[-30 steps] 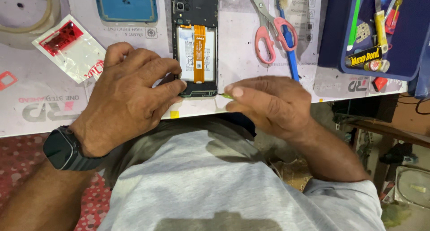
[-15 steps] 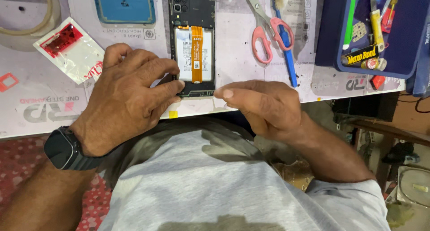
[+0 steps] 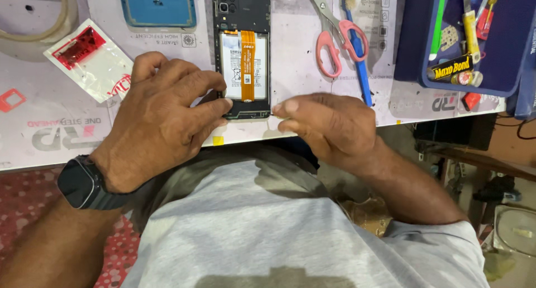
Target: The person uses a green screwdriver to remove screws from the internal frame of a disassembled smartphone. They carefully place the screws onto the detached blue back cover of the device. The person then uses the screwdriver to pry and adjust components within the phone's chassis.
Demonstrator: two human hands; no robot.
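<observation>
Hands meet at the near end of an opened phone [image 3: 242,53] on our desk [image 3: 301,70]. The phone lies face down with its back cover off, showing a white battery crossed by an orange ribbon strip, its camera end pointing to twelve o'clock and its lower end close to the desk's front edge. Our left hand [image 3: 159,123], a dark watch [image 3: 84,183] on its wrist, comes in from eight o'clock and rests on the desk, fingers [image 3: 215,106] curled loosely with the tips touching the phone's lower left corner. Our right hand [image 3: 332,123] comes in from four o'clock; its fingers are pinched narrow at the phone's lower right corner, and we cannot tell whether anything thin sits between them.

At eleven o'clock from the phone lies a blue phone cover [image 3: 157,6], and further round at ten o'clock a clear plastic packet [image 3: 92,62] with a red patch, just beside our left knuckles. At one o'clock from the phone lie pink-handled scissors [image 3: 335,39], with a blue-handled brush [image 3: 360,59] touching them on the far side. At two o'clock a dark blue tray [image 3: 413,53] holds small tools and a glue tube. A pale grey shirt [image 3: 301,232] fills the lower view.
</observation>
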